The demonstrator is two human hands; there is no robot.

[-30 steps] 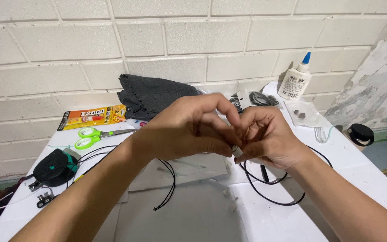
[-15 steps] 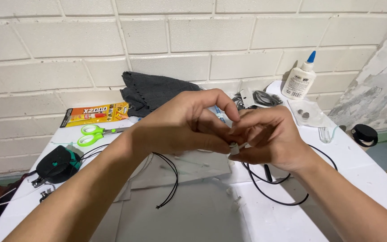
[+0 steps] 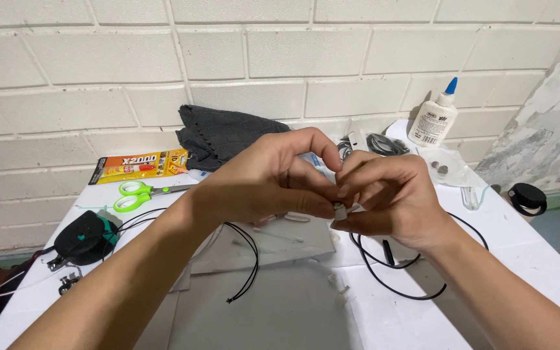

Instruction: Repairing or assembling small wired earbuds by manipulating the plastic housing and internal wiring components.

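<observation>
Two hands meeting above the middle of a white table: left hand and right hand, fingertips of both pinched together on one small white piece, held in the air between them, well above the tabletop. Too small to tell what the piece is

One white glue bottle with blue tip, upright at the far right corner against the brick wall; contents not visible. One clear plastic bag just in front of it, two small dark round pieces inside. One black round cap near the right edge

One pair of green-handled scissors far left, just in front of one yellow-and-orange glue packet. One dark folded cloth against the wall. One black round tool close to the left edge. Two black cords: one curling under the left wrist, one looping under the right hand

Bare grey sheet in the near middle, open room there below the forearms; far side crowded
</observation>
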